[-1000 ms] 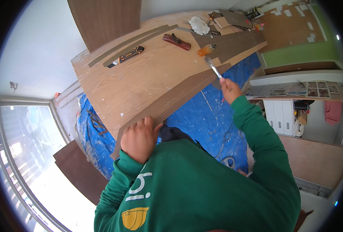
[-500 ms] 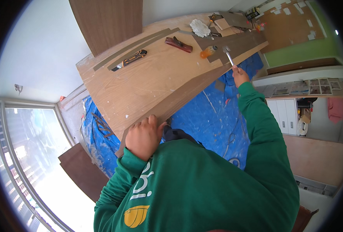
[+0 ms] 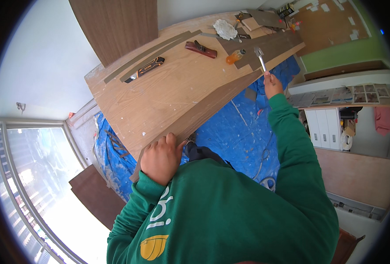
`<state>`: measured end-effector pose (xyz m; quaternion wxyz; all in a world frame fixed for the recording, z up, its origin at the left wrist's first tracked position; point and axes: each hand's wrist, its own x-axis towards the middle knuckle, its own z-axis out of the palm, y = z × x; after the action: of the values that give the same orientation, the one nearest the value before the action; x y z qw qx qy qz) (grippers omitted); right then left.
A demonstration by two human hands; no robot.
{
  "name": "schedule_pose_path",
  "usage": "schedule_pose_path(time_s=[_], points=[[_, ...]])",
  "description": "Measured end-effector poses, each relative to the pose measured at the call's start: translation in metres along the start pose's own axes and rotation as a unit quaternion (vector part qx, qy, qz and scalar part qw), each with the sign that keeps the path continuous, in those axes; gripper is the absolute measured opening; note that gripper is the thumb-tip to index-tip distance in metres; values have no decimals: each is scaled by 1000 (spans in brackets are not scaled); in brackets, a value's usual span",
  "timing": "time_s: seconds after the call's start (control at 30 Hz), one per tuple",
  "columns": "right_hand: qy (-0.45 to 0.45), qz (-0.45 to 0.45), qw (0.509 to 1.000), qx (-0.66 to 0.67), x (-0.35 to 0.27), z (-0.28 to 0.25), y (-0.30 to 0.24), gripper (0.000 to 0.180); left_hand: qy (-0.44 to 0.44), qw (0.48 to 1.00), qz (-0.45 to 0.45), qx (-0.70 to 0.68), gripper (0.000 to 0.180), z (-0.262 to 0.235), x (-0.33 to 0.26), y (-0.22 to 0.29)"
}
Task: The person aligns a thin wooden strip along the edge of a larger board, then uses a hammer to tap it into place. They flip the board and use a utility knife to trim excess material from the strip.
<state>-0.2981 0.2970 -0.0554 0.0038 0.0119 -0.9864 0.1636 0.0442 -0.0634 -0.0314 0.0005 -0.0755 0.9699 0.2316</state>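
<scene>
Two hands are at work over a long wooden tabletop (image 3: pixel 129 108), seen from the wearer's own head, with green sleeves (image 3: pixel 291 136) reaching forward from below. A brown board (image 3: pixel 203 110) runs along the tabletop's near edge, from the left hand (image 3: pixel 160 159) toward the far right. As for progress, the board appears to be laid in position lengthwise; whether it is fixed down, or how much is left to do on it, cannot be told from here.

The left hand lies on the near end of the board, back upward, fingers bent and close together, thumb set apart to the right. Its underside is hidden, so it is unclear whether it grips the board or simply rests there.

The right hand (image 3: pixel 272 85) is closed round the handle of a silver tool (image 3: pixel 261 62), held out at arm's length near the board's far end. The tool's head points away from the wearer and is too small to identify.

Farther across the tabletop are a black-and-orange utility knife (image 3: pixel 145 69), a reddish hand plane (image 3: pixel 201 49), a bottle of orange liquid (image 3: pixel 235 57) lying on its side, and a crumpled white bundle (image 3: pixel 225 29). Blue sheeting (image 3: pixel 230 136) covers the floor beside it.
</scene>
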Motion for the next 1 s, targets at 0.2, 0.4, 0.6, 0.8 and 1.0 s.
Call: schedule_pose_path(time_s=[0.2,0.4,0.6,0.8,1.0], points=[[-22,19,999,20,0,-3,2,59,0,1000,-3,-1,38,-1,1,-1],[-6,17,1000,6,-4,8,10,59,5,1000,3,3,38,0,2,-2],[-26,18,997,68,-13,10,2,58,9,1000,8,9,38,-1,2,-2],[-96,-18,994,54,-80,1,-53,54,4,1000,7,8,38,-3,6,-3],[-209,-102,967,107,-179,3,-117,56,4,1000,-4,1,37,-1,3,1]])
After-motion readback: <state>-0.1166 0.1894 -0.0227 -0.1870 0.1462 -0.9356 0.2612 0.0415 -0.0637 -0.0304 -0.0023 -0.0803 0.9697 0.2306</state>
